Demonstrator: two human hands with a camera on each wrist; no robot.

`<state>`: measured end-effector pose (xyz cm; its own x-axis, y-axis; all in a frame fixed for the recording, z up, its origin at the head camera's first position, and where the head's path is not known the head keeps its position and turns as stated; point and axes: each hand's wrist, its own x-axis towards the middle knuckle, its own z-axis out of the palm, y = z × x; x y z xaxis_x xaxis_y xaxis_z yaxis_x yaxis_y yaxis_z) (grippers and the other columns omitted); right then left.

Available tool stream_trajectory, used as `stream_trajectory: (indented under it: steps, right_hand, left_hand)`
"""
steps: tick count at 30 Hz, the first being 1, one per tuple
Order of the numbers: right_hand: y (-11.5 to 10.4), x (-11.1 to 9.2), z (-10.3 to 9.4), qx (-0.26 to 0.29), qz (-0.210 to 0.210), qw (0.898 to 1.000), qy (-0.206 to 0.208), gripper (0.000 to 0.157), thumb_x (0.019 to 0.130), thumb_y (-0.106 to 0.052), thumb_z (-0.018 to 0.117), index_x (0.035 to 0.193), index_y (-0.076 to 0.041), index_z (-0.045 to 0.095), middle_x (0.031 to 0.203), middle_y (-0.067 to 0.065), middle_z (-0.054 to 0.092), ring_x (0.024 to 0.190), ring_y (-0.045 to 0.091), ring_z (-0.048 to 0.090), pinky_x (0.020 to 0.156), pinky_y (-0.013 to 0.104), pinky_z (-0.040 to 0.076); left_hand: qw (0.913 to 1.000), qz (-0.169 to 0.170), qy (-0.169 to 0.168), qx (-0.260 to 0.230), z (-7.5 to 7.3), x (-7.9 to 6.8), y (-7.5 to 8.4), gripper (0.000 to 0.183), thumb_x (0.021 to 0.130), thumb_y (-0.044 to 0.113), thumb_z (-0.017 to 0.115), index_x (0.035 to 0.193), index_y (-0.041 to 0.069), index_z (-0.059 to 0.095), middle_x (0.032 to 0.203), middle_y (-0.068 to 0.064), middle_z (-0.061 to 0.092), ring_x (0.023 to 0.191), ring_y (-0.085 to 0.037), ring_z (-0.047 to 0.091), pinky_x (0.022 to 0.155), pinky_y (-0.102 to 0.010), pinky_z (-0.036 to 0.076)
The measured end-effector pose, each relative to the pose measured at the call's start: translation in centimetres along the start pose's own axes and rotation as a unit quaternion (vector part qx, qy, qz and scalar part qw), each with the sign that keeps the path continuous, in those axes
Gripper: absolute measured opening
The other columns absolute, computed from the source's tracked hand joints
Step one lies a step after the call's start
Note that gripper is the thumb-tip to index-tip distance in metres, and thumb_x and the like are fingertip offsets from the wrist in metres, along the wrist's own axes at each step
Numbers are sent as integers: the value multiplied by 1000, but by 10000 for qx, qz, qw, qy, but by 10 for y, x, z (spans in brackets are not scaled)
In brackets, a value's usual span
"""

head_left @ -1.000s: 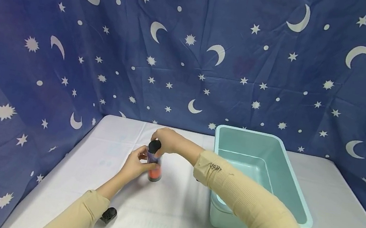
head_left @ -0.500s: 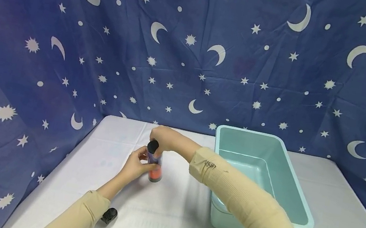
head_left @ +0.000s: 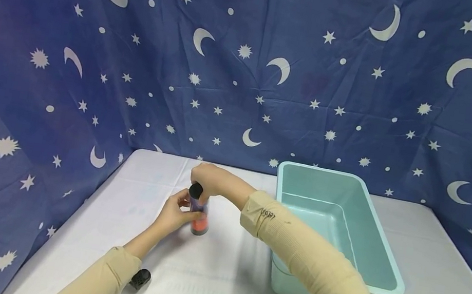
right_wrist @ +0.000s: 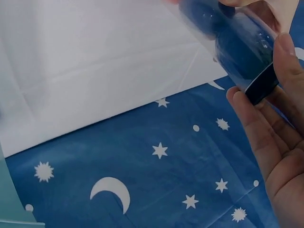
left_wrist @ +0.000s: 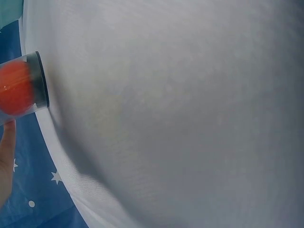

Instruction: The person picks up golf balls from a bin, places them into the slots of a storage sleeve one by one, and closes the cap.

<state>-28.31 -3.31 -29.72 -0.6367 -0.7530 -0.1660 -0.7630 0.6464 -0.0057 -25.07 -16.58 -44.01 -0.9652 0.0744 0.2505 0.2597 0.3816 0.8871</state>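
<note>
A clear plastic tube of balls [head_left: 199,224] stands on the white table, tilted slightly left at the top. An orange ball [left_wrist: 16,87] shows near its base and blue balls [right_wrist: 242,52] higher up. My left hand [head_left: 173,212] holds the tube around its middle, thumb across the front. At the top, my right hand [head_left: 213,182] grips the black lid [head_left: 195,190] by its edge. In the right wrist view, the right hand's thumb and fingers lie around the lid [right_wrist: 262,85], which sits against the tube's end. The palm side of the left hand is partly hidden.
A pale green plastic tub [head_left: 386,255] stands on the right of the table, partly behind the right sleeve. A small black object with a patterned end [head_left: 141,278] lies beside the left sleeve. Blue star-patterned cloth [head_left: 249,66] hangs behind the table.
My right hand and the lid have shifted slightly left, tipping the tube's top a little that way. The left hand stays about where it was.
</note>
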Motion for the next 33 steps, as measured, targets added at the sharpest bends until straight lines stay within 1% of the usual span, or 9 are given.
stream_trajectory:
  steps: [4,10,17,21,23,25,27,30,33]
  right_hand:
    - [-1,1,0,102,-86,9999,69,33,67,-18,86,94,-5,72,94,3,71,81,10,52,76,20,47]
    - [2,2,3,323,-453,9983,184,28,66,-15,86,89,-4,74,86,4,73,72,9,52,71,20,47]
    - [8,0,6,321,-602,9972,294,26,67,-17,85,88,-5,74,85,3,73,73,9,52,72,20,46]
    - [7,1,6,238,-470,9984,214,26,68,-14,84,88,-5,73,85,3,72,73,9,51,70,19,44]
    - [5,1,6,296,-409,9987,100,28,68,-13,84,92,-4,72,89,4,72,75,11,54,71,19,46]
    - [5,-1,6,474,-362,9982,-110,35,71,-13,83,102,-2,70,99,7,71,85,14,60,78,21,49]
    - [7,-5,4,469,-228,9977,-432,51,76,-18,80,121,-3,61,119,7,66,105,17,61,92,25,47]
    - [14,-16,0,381,54,9955,-866,73,82,-25,74,143,-6,38,144,8,46,131,20,46,110,29,36]
    - [21,-29,-2,95,249,9922,-1219,82,87,-29,68,151,-11,20,155,6,27,142,20,29,116,31,25]
  left_hand:
    - [10000,-41,-4,86,-3,-3,5,41,70,6,81,105,2,61,94,-7,61,90,-10,53,90,-32,46]
    - [9999,-76,-20,-126,-7,-13,26,39,70,1,80,104,-2,60,89,-7,59,88,-14,54,90,-42,47]
    - [10000,-78,-4,30,-4,-3,4,40,71,7,81,105,3,61,93,-5,60,90,-10,54,90,-36,47]
    - [10000,36,-34,-13,-3,0,0,39,70,8,82,102,3,61,92,-4,60,89,-9,55,89,-37,48]
    - [10000,-25,-52,6,-3,-1,0,39,70,8,82,102,4,61,93,-6,61,90,-12,55,90,-37,47]
    - [9999,-117,-113,47,-3,-3,1,41,71,9,81,105,5,61,98,-7,62,94,-15,56,91,-37,48]
    - [9996,-160,-219,49,-3,-4,2,46,72,10,81,113,4,59,106,-12,62,100,-22,59,94,-38,49]
    - [9989,-180,-432,1,-8,-6,6,61,76,13,79,129,3,51,124,-19,57,115,-34,56,99,-42,47]
    - [9991,75,-403,100,-17,-11,13,71,80,15,76,140,3,40,140,-21,47,127,-39,47,104,-46,42]
